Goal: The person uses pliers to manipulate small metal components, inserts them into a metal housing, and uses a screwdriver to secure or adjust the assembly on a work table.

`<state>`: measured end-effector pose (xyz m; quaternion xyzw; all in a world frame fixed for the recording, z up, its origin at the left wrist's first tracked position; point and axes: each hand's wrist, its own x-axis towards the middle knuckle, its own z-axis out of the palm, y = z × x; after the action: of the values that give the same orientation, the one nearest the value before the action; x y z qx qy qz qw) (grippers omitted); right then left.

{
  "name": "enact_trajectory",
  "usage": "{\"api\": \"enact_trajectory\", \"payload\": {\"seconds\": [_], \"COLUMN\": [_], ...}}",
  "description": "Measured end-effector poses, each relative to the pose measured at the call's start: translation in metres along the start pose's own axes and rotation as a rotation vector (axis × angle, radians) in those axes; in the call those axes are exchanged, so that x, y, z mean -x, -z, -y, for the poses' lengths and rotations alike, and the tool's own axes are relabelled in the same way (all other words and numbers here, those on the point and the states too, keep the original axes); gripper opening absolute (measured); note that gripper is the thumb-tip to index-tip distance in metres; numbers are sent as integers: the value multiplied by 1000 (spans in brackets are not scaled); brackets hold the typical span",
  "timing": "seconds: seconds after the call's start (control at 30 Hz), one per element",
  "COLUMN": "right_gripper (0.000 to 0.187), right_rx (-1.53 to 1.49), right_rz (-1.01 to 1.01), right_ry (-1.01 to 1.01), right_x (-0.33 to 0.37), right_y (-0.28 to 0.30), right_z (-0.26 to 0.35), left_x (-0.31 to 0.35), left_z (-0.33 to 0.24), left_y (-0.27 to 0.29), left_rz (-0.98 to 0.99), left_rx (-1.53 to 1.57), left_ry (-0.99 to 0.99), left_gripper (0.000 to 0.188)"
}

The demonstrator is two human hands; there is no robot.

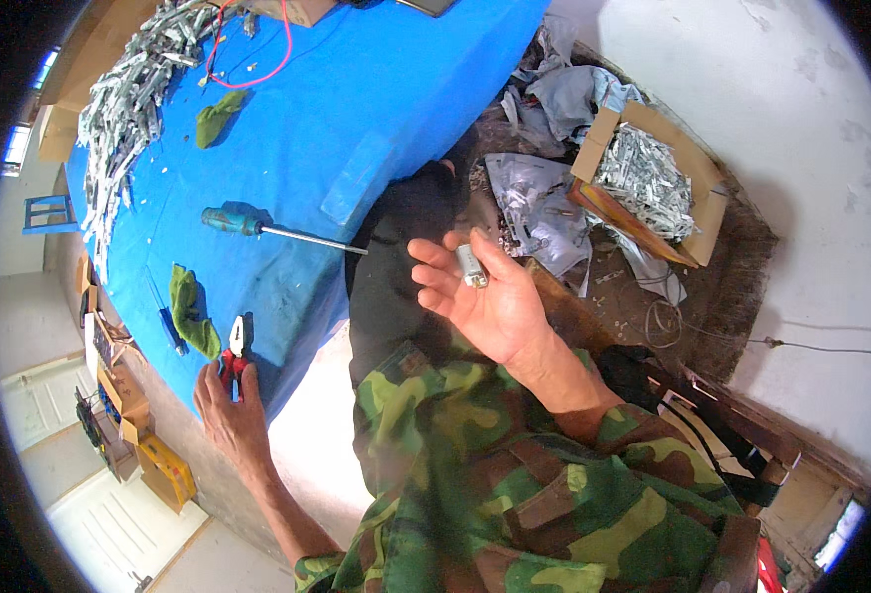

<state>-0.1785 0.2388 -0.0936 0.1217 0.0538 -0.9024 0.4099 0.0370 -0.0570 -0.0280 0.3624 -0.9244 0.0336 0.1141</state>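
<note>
Red-handled pliers (239,341) lie at the near left edge of a blue-covered table (297,119), jaws pointing away from me. My left hand (226,400) has its fingers closed round their handles. My right hand (485,306) is palm up over my lap, the thumb pressing a small silvery metal cylinder (471,267) against the fingers; its exact kind is unclear. Between the hands and farther off, a screwdriver (248,223) with a teal handle rests on the cloth, its long shaft pointing right. A green glove-like cloth (188,311) lies just beyond the pliers.
A thin dark-handled tool (172,331) lies left of the green cloth. Another green cloth (218,119) and a pink wire (282,59) are farther back. Silvery strips (124,128) are heaped along the table's far left. At right, a cardboard box (707,212) holds similar strips, beside plastic bags (534,203).
</note>
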Motion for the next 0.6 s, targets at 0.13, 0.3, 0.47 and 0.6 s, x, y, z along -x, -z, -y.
{"api": "enact_trajectory", "payload": {"seconds": [0.13, 0.3, 0.47, 0.6], "right_gripper": [35, 31, 29, 30], "right_rx": [31, 134, 178, 243], "right_rz": [-13, -120, -144, -100], "right_ry": [-12, -43, -39, -35], "right_x": [0, 1, 6, 5], "right_y": [-7, -31, -36, -32], "right_z": [-10, -33, -50, -56], "left_x": [5, 25, 27, 23], "left_z": [-37, -123, -184, -182], "left_y": [19, 31, 14, 5], "left_rz": [-121, 15, 52, 163], "left_rx": [148, 620, 789, 923], "left_ry": [-131, -386, -536, -474], "left_gripper": [43, 44, 35, 33]}}
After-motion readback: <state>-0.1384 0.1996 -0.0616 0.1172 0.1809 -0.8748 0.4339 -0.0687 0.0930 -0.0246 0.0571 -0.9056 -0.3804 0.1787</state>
